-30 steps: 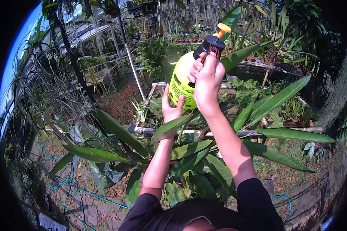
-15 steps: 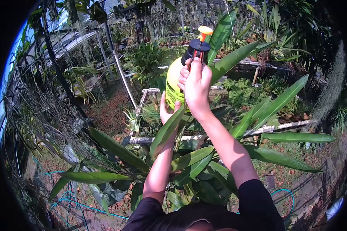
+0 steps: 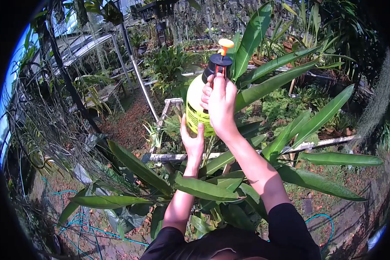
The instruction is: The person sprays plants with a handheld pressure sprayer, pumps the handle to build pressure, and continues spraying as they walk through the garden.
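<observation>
A yellow pump sprayer (image 3: 196, 97) with a black top and an orange pump knob is held up in front of me, slightly tilted. My right hand (image 3: 219, 99) is wrapped round its handle, the thumb pressed near the red trigger under the black collar. Low on the bottle, my left hand (image 3: 192, 138) supports it with the thumb and fingers around the printed base. Long green leaves (image 3: 208, 189) of a large plant spread below and around both forearms; one crosses over my left forearm. The sprayer's nozzle is hidden from me.
A white-framed mesh bench (image 3: 177, 157) stands beyond the plant. To the left hang grey trailing strands (image 3: 52, 125) beside a slanting metal pole (image 3: 144, 89). A teal hose (image 3: 104, 233) lies on the leaf-strewn ground. Potted plants fill the back.
The sprayer and both hands sit slightly lower in view. A leaf that stood in front of my left wrist has swung down across my left forearm. My grip stays the same.
</observation>
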`<state>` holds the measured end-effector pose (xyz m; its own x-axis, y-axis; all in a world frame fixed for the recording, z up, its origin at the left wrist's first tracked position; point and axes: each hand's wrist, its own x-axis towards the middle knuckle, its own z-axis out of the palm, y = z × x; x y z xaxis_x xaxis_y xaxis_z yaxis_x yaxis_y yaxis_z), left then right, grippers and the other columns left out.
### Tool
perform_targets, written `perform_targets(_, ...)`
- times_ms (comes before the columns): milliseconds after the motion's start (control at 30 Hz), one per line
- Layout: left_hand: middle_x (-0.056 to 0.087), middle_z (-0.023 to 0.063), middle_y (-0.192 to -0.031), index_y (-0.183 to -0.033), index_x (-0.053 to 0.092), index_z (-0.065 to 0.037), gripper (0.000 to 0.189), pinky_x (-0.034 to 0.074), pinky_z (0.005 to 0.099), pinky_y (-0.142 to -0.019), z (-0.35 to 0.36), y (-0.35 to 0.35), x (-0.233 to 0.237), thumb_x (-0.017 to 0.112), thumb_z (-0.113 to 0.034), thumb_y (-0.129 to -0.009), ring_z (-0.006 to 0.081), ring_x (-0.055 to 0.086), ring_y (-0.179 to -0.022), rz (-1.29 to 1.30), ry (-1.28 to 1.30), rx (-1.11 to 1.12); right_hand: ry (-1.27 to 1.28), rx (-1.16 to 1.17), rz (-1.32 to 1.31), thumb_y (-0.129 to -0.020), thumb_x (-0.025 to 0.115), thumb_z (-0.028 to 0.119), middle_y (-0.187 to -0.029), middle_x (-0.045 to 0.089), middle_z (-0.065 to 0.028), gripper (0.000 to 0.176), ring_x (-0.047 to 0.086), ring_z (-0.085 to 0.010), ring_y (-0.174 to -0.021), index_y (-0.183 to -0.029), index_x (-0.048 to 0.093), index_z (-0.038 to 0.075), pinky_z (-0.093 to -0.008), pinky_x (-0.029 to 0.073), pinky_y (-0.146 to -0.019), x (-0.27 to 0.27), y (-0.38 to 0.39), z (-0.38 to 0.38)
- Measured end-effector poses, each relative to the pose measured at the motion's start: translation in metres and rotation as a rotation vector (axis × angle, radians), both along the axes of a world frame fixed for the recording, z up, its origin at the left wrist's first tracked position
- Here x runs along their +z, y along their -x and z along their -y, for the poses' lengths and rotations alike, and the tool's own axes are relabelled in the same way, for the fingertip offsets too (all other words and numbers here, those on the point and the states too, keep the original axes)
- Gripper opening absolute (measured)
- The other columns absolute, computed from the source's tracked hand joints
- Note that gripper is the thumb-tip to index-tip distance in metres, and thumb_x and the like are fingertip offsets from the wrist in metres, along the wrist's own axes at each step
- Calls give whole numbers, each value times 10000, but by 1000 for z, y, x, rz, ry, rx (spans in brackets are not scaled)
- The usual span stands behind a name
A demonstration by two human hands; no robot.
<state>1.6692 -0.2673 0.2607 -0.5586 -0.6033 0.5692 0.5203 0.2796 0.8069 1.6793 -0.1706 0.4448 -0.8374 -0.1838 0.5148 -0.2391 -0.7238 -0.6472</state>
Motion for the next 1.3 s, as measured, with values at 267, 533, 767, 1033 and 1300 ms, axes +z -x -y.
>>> perform_targets(267, 349, 201, -1461, -1483, 238, -24, 742, 385, 407, -1072, -47, -19, 17, 676, -276, -940, 304, 440, -1306, -77, -212, -80, -157, 150, -134, -1052, 397, 275, -613, 407, 42, 290, 350, -37, -463, -919, 491, 35, -218, 292, -423, 3, -7, -15)
perform_targets(533, 428, 204, -1425, -1480, 251, 9, 716, 359, 378, -1101, -34, -17, 13, 677, -174, -934, 255, 454, -1297, -50, -116, -146, -14, 65, -100, -1059, 401, 269, -642, 432, 36, 290, 402, -43, -501, -910, 484, 35, -217, 344, -455, -6, -8, -21)
perform_targets(767, 460, 219, -1412, -1471, 324, 4, 740, 367, 395, -1098, -40, 10, 33, 710, -279, -907, 287, 459, -1307, 60, 53, -303, 92, -136, -62, -1054, 401, 318, -641, 415, 32, 288, 352, -53, -476, -946, 492, 67, -237, 316, -449, 7, 3, -47)
perform_targets(1033, 445, 215, -1409, -1462, 330, -3, 752, 328, 417, -1122, -72, 34, 36, 709, -337, -905, 294, 425, -1326, 13, 133, -374, 101, -217, -86, -1059, 405, 235, -648, 426, 31, 294, 393, -52, -499, -832, 442, 50, -226, 324, -456, 18, 0, -77)
perform_targets(1300, 364, 242, -1450, -1475, 234, -23, 783, 388, 446, -1087, -75, 14, 15, 684, -348, -923, 358, 432, -1322, 138, -48, -462, -74, -229, -130, -1054, 416, 292, -627, 399, 43, 278, 354, -36, -475, -934, 485, 52, -215, 296, -424, -3, 4, -64)
